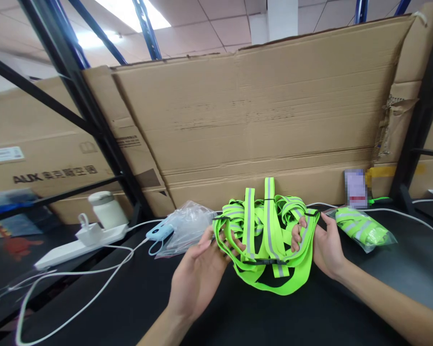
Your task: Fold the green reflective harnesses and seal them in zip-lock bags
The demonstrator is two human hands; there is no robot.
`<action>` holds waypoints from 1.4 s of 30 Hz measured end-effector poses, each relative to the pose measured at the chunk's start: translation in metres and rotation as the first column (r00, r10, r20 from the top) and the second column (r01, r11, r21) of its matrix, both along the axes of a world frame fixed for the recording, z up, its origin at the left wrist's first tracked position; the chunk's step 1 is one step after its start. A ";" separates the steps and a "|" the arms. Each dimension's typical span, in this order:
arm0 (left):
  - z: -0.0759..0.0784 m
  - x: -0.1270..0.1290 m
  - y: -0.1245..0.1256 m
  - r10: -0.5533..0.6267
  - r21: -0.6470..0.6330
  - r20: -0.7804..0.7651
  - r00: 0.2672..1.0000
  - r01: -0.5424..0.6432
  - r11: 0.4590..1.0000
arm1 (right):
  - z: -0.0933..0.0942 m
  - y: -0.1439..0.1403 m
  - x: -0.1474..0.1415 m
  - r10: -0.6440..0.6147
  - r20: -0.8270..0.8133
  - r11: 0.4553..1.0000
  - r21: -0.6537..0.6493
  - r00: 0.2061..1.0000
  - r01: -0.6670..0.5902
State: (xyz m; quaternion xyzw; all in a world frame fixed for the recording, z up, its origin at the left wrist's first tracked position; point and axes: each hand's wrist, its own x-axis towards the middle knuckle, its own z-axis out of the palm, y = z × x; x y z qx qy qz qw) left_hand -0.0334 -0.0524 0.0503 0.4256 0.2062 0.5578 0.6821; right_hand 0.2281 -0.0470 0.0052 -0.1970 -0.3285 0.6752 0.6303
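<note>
neon-green grey-striped straps (270, 230), black table (260, 317), white cable (75, 293)

A single head-worn camera looks forward and slightly down, close over a black flat tabletop (260, 317), facing a tall brown cardboard wall (260, 110).

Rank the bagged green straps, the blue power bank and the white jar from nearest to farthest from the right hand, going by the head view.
From the right hand:
1. Bagged green straps, just to its right on the black table.
2. Blue power bank, left of the loose strap bundle.
3. White jar, far left, behind the power strip.
</note>
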 end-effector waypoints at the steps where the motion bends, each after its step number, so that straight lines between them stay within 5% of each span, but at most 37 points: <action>1: 0.000 0.002 -0.001 -0.021 0.000 0.020 1.000 0.021 1.000 | 0.000 0.000 0.001 0.005 0.000 1.000 0.003 1.000 -0.005; 24: 0.004 0.016 0.007 0.075 -0.210 0.090 0.993 -0.054 0.976 | 0.002 0.004 0.000 -0.035 0.069 0.987 -0.151 0.997 0.045; 31: -0.008 0.023 0.008 -0.142 -0.268 0.008 0.990 0.138 0.953 | 0.001 -0.001 -0.005 0.151 -0.058 0.979 -0.131 0.987 -0.158; 42: -0.013 0.042 0.001 -0.350 -0.223 -0.253 0.902 0.298 0.928 | -0.005 -0.001 -0.005 0.216 0.007 0.976 -0.043 0.976 -0.215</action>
